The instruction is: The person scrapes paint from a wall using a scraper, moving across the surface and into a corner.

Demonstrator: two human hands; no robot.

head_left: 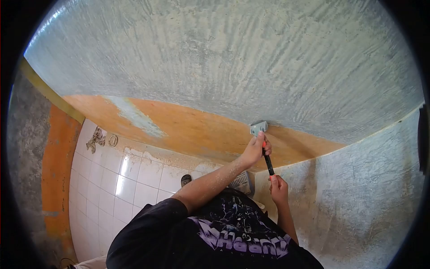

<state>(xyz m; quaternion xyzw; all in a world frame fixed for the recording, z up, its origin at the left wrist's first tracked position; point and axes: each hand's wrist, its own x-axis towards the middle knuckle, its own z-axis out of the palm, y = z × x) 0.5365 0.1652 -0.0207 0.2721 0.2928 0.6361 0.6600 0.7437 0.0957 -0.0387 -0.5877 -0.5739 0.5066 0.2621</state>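
A long-handled scraper point(268, 163) with a grey metal head point(258, 128) and a black handle with orange parts slants up toward the wall. My left hand point(255, 150) is closed round its upper part, just below the head. Lower down, my right hand point(278, 188) grips the end of the handle. The head rests at the wall point(215, 58), where the rough grey-white surface meets an orange band point(192, 121). Pale dust speckles my left forearm. Whether the blade's edge presses into the surface is hard to make out.
White floor tiles point(134, 188) lie below on the left, with debris along the wall's foot. A crumpled cloth point(96, 139) and a ring-shaped item point(113, 140) lie there. A sandal point(186, 180) and a grey container point(242, 184) are near my body. Another wall point(358, 193) closes the right.
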